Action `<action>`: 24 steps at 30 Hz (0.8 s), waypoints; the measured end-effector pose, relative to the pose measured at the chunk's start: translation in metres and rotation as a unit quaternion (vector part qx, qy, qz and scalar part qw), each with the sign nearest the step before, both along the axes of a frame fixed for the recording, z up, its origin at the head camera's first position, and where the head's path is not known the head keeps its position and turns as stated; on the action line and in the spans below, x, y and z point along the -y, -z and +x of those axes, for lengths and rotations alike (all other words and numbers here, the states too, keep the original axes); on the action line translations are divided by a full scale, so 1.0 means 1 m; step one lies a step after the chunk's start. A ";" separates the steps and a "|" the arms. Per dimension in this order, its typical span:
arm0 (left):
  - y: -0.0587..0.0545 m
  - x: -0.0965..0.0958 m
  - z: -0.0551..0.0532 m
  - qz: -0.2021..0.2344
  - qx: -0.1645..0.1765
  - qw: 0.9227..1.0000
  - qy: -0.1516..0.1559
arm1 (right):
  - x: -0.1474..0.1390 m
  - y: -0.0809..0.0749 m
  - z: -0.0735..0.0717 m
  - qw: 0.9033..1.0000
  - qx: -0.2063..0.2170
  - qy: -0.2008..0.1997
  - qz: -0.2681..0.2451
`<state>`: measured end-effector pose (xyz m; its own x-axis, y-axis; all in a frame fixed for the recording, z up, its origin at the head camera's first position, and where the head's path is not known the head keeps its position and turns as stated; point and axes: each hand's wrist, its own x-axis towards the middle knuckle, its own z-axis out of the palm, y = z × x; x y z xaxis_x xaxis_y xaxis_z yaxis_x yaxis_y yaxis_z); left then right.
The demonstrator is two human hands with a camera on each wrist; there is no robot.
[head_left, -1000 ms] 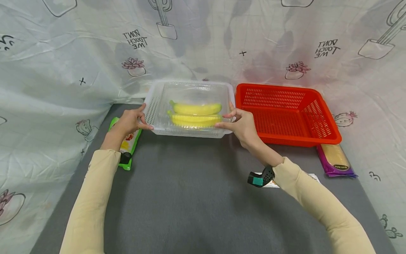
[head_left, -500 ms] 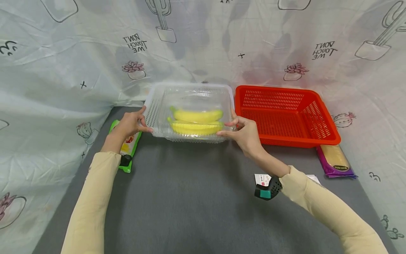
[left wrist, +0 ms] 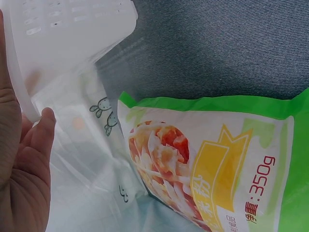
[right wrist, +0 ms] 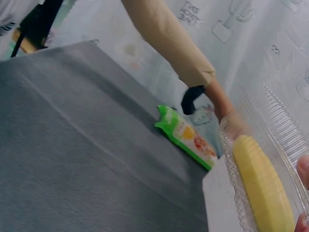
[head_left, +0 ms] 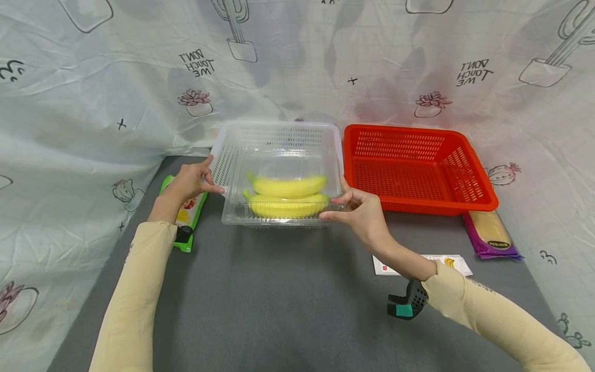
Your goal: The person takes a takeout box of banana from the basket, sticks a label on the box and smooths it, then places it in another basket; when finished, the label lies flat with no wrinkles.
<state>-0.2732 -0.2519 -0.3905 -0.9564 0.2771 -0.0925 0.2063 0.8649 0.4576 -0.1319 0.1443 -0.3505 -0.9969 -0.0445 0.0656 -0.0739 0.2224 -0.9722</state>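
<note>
The left hand (head_left: 188, 181) is gripping the white slotted basket (head_left: 224, 161) while the right hand (head_left: 364, 219) is pinching a clear clamshell (head_left: 237, 212) of two bananas (head_left: 288, 207) over the basket's front rim, seemingly mid-transfer, the next move likely needing level support.

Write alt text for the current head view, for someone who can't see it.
A person's right grip holds a clear box of two bananas, seen partly overlapping a white basket, whose left side the left grip pinches. A red basket stands to the right; a green packet and a purple packet lie on the gray table.
</note>
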 end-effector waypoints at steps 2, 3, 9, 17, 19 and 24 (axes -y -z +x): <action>0.001 0.000 0.000 -0.002 -0.001 1.000 0.000 | 0.000 0.001 0.007 1.000 0.004 0.000 0.005; 0.001 0.000 0.000 -0.003 -0.001 1.000 -0.001 | -0.001 0.002 0.010 1.000 0.007 -0.001 0.009; 0.001 -0.001 0.000 -0.005 -0.004 1.000 0.003 | -0.002 0.006 0.031 1.000 0.011 -0.005 0.011; 0.000 0.000 0.001 -0.005 -0.010 1.000 0.009 | -0.005 0.013 0.053 0.999 0.025 -0.008 0.023; 0.001 0.000 0.001 0.000 -0.012 1.000 0.008 | -0.006 0.015 0.057 0.999 0.032 -0.012 0.023; 0.002 0.000 -0.001 0.006 -0.009 1.000 0.003 | -0.004 0.030 0.062 0.999 0.034 -0.022 -0.001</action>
<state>-0.2741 -0.2523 -0.3930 -0.9564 0.2831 -0.0716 0.2191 0.8579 0.4647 -0.0700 0.1487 -0.3804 -0.9962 -0.0875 -0.0026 -0.0167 0.2188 -0.9756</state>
